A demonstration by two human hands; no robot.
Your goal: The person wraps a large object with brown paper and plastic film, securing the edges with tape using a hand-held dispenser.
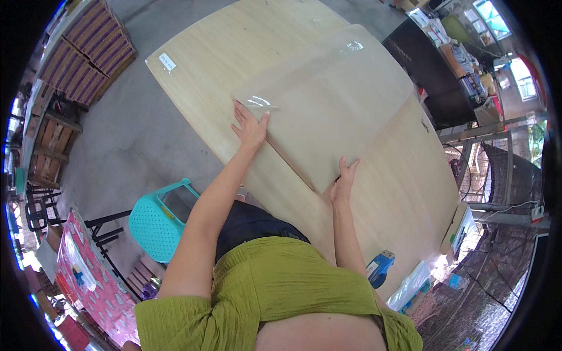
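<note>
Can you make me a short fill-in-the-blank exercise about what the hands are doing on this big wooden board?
1. Both hands rest on a clear plastic sheet spread over a pale ____ board.
2. The left hand lies flat, its fingers ____.
3. The right hand presses the sheet's ____ corner.
4. On the floor beside the person stands a ____ plastic stool.

Missing words: wooden; spread; near; teal

A large pale wooden tabletop [246,52] carries a clear plastic sheet [333,105] lying flat on it.
</note>
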